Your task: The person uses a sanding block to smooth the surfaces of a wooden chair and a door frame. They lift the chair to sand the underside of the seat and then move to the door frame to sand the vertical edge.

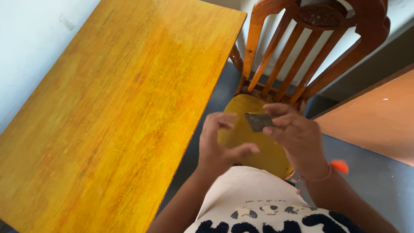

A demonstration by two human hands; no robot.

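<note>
My right hand [297, 138] pinches a small flat dark grey blade-like piece [258, 122] between thumb and fingers, held over a chair seat. My left hand [220, 144] hovers just to its left with fingers spread and curled, blurred by motion; its fingertips come close to the piece but I cannot tell whether they touch it. A thin cord bracelet circles my right wrist. My pale printed shirt [258, 203] fills the bottom of the view.
A long yellow-orange wooden table [112, 99] spans the left, against a white wall. A wooden slat-back chair [302, 56] with a yellow seat [254, 151] stands in front of me. Orange-brown board [375, 116] at right; small orange scrap [340, 165] on dark floor.
</note>
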